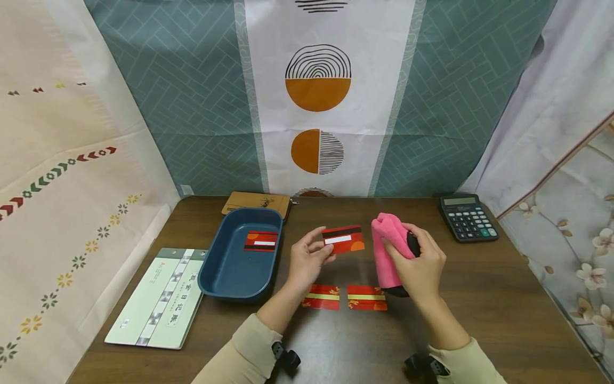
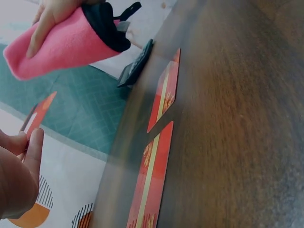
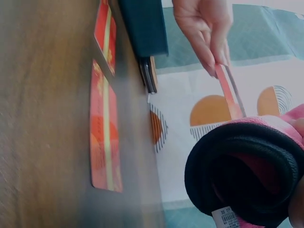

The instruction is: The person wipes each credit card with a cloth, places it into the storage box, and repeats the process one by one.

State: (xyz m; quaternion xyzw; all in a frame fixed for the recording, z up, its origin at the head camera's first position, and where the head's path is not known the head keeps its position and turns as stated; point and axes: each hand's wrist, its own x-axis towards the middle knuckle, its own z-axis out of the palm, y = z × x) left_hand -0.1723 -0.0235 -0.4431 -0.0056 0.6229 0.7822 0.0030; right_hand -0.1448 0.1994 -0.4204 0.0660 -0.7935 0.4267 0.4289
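Observation:
My left hand [image 1: 307, 258] pinches a red card [image 1: 343, 239] by its left edge, held up over the table. The card's dark stripe and white strip face the head view. To its right, my right hand [image 1: 422, 264] grips a rolled pink cloth [image 1: 387, 242] with black edging. Its rolled end, with a white label [image 3: 225, 217], shows in the right wrist view. Below the hands, two more red cards, a left card [image 1: 327, 302] and a right card [image 1: 367, 304], lie side by side with a yellow band up.
A blue tray [image 1: 203, 282] at the left holds another red card [image 1: 261, 241]. Behind it lies a tan notebook [image 1: 251, 200]; a pale green notepad [image 1: 153, 298] is farther left. A black calculator [image 1: 467, 217] sits at the back right. Patterned curtains enclose the table.

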